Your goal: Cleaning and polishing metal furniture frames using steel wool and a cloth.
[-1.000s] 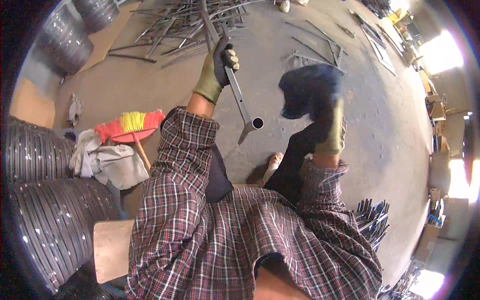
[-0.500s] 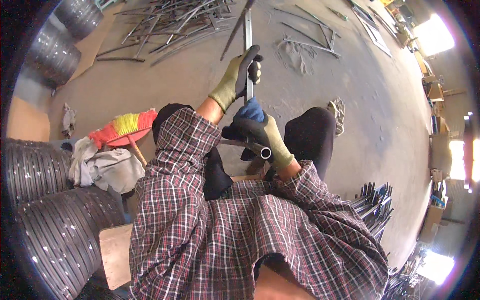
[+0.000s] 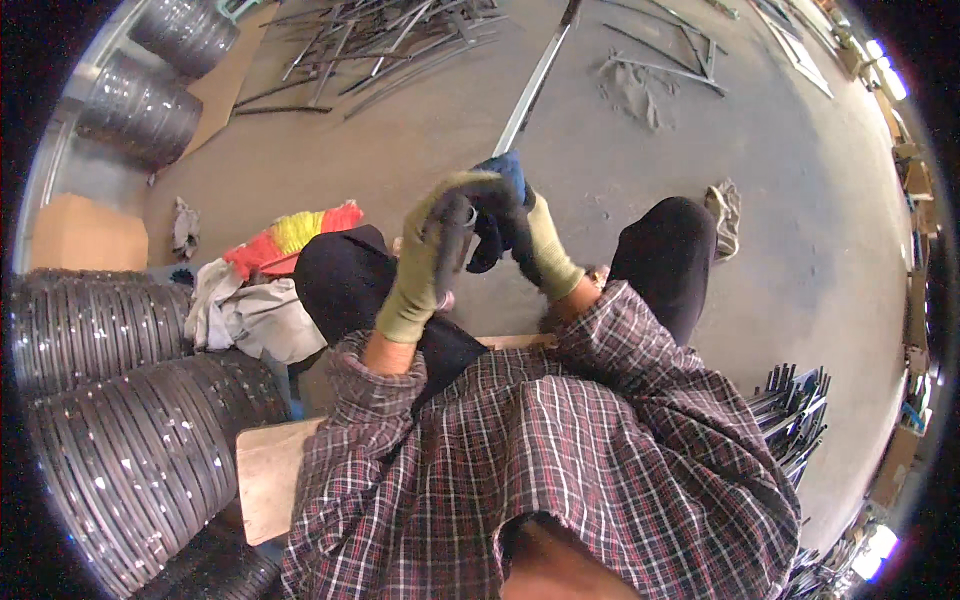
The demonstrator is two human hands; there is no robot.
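Note:
A long silver metal bar runs from my hands up and away toward the far side, leaning slightly right. Both hands wear yellow-green gloves with dark palms. My right hand is closed round a blue cloth, which wraps the near end of the bar. Close beside it on the left, my left hand is closed on the short dark metal tube at the near end. The fingers of both hands partly cover where tube and bar meet.
Bundled black coils stand at left, near a wooden board, pale rags and a red-yellow brush head. Metal frames lie piled on the far floor. Dark rods stand bunched at right.
My left hand has left the silver bar and come back to the tube end. The bar has tilted, its far end shifting right. My right hand keeps hold of the blue cloth.

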